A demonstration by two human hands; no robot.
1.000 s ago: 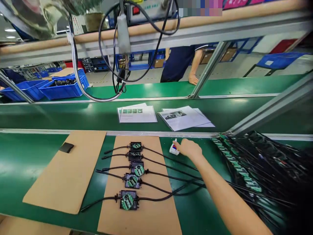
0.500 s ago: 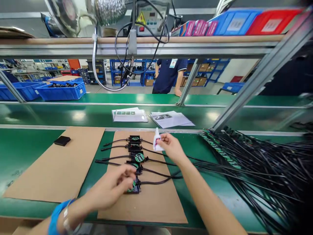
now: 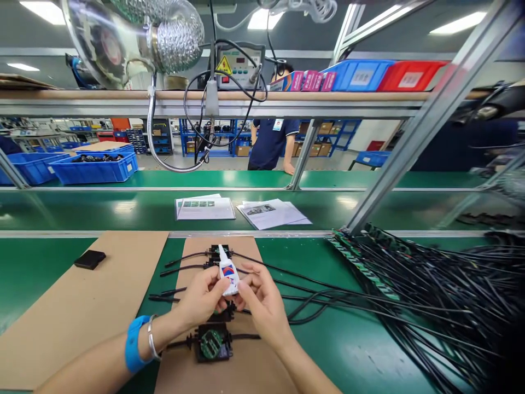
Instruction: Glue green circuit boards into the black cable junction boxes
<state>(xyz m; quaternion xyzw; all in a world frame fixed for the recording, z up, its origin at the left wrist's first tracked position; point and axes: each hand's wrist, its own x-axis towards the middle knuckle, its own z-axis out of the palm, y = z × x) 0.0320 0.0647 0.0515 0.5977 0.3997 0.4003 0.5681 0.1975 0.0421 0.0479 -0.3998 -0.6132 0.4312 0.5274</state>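
A small white glue bottle [image 3: 228, 272] with a pointed nozzle and a red-and-blue label stands nearly upright between my hands. My left hand [image 3: 199, 297] pinches it from the left, thumb on its front. My right hand [image 3: 263, 302] has its fingertips closed on the bottle's lower right side. Beneath them lies a column of black housings with round green circuit boards and cables. The nearest housing [image 3: 213, 343] shows fully, and the farthest housing [image 3: 214, 253] shows behind the nozzle. My hands partly cover those in between.
Cardboard [image 3: 180, 366] lies under the housings; another cardboard sheet [image 3: 94, 306] at left bears a black block [image 3: 89, 259]. Tangled black cables [image 3: 430, 295] fill the right. Printed sheets [image 3: 205, 209] lie beyond. A metal-framed shelf [image 3: 328, 104] crosses above; a person [image 3: 268, 143] stands behind.
The view has tilted up and moved. My left hand has risen from the housings to the bottle and gripped it. The bottle, earlier in my right hand alone, is now between both hands.
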